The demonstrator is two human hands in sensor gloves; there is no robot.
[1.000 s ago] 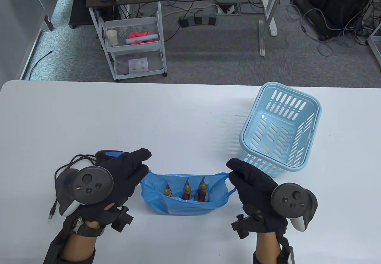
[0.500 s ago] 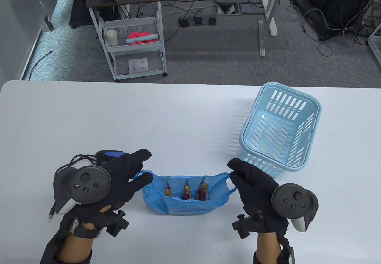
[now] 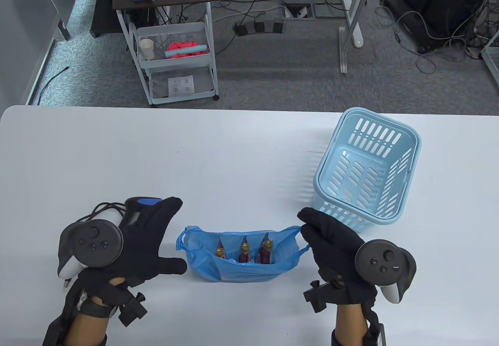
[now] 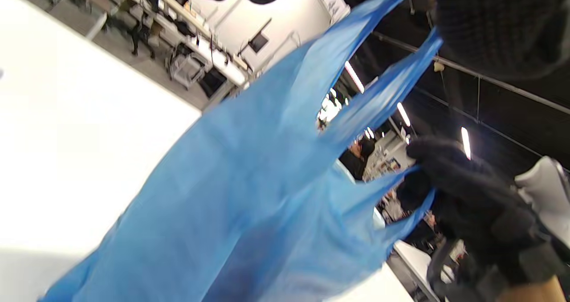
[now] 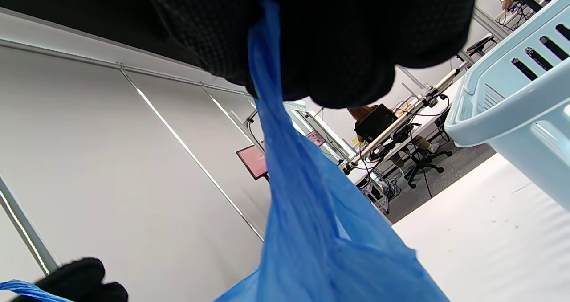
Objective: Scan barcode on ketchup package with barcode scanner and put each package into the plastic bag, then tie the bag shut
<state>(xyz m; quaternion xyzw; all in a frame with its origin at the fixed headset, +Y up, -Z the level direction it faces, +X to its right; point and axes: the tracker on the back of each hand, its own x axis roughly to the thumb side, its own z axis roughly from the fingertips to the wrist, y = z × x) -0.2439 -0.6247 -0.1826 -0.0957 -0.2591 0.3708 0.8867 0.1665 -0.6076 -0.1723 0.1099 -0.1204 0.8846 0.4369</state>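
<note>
Table view, right hand (image 3: 331,240) pinching plastic bag (image 3: 241,270) handle, left hand (image 3: 144,244) spread, labels unreadable

- plastic bag (image 3: 241,262): thin, glossy blue film, crinkled
- basket (image 3: 366,170): smooth, hard pale-blue plastic
- table (image 3: 156,159): smooth matt white
- gloves on right hand (image 3: 331,240): black knitted cloth, matt

The plastic bag (image 3: 241,258) sits on the bench (image 3: 218,155) between my hands, three ketchup packages (image 3: 244,249) upright in it side by side. My left hand (image 3: 132,244) is just left of it, over the barcode scanner (image 3: 136,205). My right hand (image 3: 331,244) pinches its right handle. Behind that hand stands the basket (image 3: 366,170).
</note>
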